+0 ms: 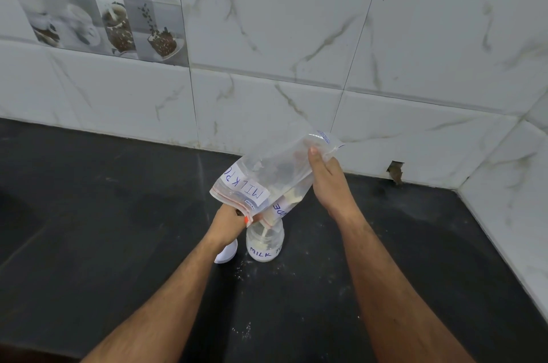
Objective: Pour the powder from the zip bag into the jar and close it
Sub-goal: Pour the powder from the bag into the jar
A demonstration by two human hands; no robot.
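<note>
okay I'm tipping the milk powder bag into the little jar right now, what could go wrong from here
1. The zip bag mouth looks wider than the jar opening, so powder could miss; specks already lie on the counter.
2. Neither the left hand nor the right hand steadies the jar, so a nudge might tip it.
3. The lid lies near the left wrist and could get knocked.

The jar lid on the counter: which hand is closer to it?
Left. The left hand grips the zip bag's mouth directly above the white lid, beside the jar. The right hand holds the bag's raised bottom end, farther up and right.
</note>
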